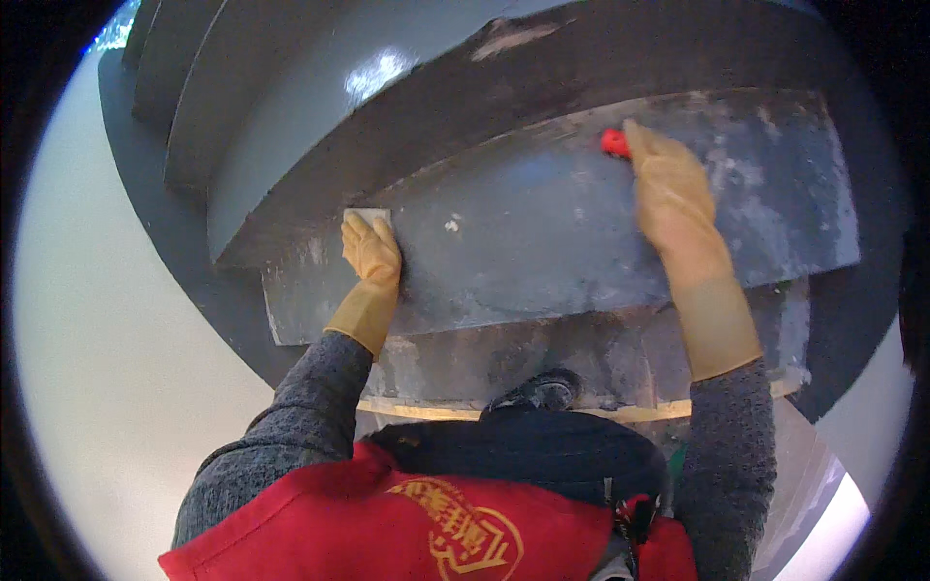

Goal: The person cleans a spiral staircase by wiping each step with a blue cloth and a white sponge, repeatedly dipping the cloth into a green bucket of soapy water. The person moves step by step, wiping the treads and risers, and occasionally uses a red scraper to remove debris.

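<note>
My left hand [372, 253], in a yellow rubber glove, presses a pale rectangular pad [369, 214] onto the left part of a dark grey curved stair tread [508, 247]. Whether the pad is a sponge or a folded cloth is hard to tell. Over the right part of the same tread, my right hand [667, 178], gloved alike, is closed around a red handle [615, 143]. The working end of that tool is hidden or blurred. Pale smears and scuffs mark the tread, and a small white crumb [453, 224] lies near its middle.
A curved riser [465, 116] with a chipped patch [519, 40] rises behind the tread. More steps climb at the upper left. A pale wall [94, 290] borders the left side. Below the tread, a shoe [545, 392] rests on a lower step with a yellowish edge [429, 412].
</note>
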A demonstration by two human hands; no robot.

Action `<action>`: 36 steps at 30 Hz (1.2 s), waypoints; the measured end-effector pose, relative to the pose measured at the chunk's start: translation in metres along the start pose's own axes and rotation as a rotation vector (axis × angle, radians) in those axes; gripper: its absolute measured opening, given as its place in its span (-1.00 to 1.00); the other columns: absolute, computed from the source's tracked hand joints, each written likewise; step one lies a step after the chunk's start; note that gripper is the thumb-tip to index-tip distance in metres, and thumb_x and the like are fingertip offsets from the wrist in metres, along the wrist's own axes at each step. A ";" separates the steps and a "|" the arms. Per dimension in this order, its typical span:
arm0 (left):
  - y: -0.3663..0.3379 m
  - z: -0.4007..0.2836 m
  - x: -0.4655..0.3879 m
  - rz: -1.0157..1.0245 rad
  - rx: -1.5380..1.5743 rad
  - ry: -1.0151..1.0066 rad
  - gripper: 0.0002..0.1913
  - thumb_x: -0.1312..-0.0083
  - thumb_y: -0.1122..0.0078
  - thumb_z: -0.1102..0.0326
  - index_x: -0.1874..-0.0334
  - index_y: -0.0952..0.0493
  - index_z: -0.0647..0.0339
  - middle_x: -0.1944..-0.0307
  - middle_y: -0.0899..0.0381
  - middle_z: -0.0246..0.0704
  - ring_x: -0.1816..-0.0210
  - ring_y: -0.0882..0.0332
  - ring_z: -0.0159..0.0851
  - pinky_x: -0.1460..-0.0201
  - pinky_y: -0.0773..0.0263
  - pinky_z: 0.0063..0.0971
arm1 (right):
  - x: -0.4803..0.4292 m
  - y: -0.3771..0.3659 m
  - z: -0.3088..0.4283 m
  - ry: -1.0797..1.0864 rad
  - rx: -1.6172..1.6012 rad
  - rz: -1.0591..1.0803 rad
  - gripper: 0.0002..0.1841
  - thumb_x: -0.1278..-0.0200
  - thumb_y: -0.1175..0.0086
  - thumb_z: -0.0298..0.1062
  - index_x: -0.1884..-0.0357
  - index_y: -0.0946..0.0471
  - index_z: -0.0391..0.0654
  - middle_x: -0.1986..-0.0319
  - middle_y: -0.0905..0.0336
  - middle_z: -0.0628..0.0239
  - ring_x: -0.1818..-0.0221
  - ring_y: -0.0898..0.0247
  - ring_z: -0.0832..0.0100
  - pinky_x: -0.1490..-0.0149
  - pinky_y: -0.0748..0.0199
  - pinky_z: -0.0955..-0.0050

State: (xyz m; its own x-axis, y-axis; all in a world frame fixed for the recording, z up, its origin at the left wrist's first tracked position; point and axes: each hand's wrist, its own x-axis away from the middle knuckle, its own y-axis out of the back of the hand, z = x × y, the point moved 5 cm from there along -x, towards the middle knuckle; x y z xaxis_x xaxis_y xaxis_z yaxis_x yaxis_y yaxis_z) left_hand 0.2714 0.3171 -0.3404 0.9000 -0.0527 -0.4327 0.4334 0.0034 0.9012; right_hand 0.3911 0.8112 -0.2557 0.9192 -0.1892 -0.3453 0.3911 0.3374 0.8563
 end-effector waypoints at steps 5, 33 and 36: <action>0.061 -0.155 0.028 0.301 0.382 -0.379 -0.13 -0.34 -0.44 0.28 -0.66 -0.25 0.36 -0.58 -0.34 0.14 -0.55 -0.28 0.36 -0.65 -0.16 0.11 | 0.031 0.009 -0.015 0.001 0.102 0.042 -0.57 -0.25 -0.15 -0.56 -0.17 -0.70 -0.07 0.06 -0.77 0.12 -0.10 -0.69 0.01 -0.16 -0.65 0.09; 0.065 -0.426 -0.004 0.240 0.436 -1.216 -0.15 -0.49 -0.27 0.10 -0.66 -0.13 0.47 -0.63 -0.20 0.21 -0.63 -0.13 0.32 -0.73 0.01 0.14 | 0.305 -0.002 -0.050 -0.392 0.130 0.010 -0.50 -0.33 -0.17 -0.41 -0.32 -0.62 -0.22 -0.25 -0.66 -0.02 -0.33 -0.56 -0.10 -0.52 -0.42 0.02; 0.099 -0.439 -0.003 0.372 0.376 -1.255 -0.16 -0.51 -0.26 0.03 -0.68 -0.18 0.40 -0.68 -0.19 0.11 -0.69 -0.08 0.24 -0.77 0.08 0.10 | 0.344 0.072 -0.072 -0.642 0.211 -0.101 -0.42 -0.36 -0.23 -0.43 -0.44 -0.51 -0.29 -0.37 -0.55 -0.16 -0.44 -0.43 -0.22 -0.59 -0.31 -0.02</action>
State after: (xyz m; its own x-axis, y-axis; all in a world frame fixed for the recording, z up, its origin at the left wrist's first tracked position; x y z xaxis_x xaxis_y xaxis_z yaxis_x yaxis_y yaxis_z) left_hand 0.3314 0.7560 -0.2615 0.2250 -0.9738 -0.0319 -0.0432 -0.0427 0.9982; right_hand 0.7392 0.8369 -0.3407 0.6441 -0.7418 -0.1867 0.3962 0.1148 0.9109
